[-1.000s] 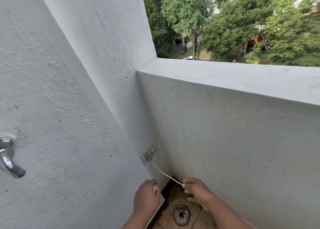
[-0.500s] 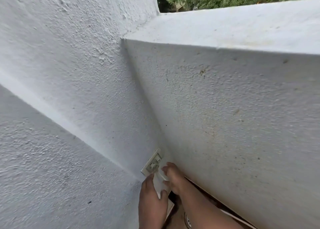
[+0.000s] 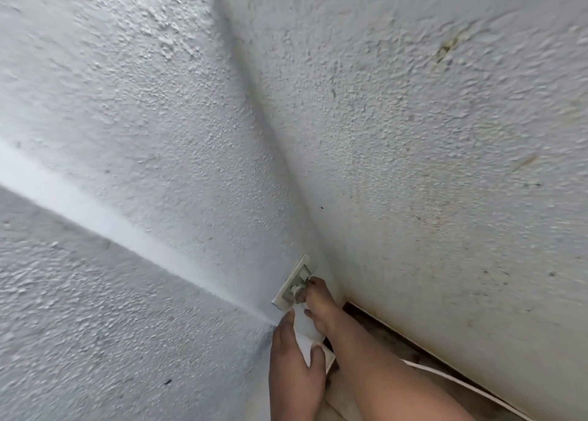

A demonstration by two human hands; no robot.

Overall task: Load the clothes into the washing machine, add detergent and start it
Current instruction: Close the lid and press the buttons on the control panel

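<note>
Low down, both hands [image 3: 319,306] at the wall socket [image 3: 294,285].

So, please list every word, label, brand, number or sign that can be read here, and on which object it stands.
None can be read.
Socket plate: no legible marking; blurred and partly covered by the right hand.
White object held by the left hand: no print visible.
Walls: only stains.

Two rough white plastered walls [image 3: 413,134] meet in a corner (some brownish stains on the right one) above a brown tiled floor [image 3: 375,331].
</note>
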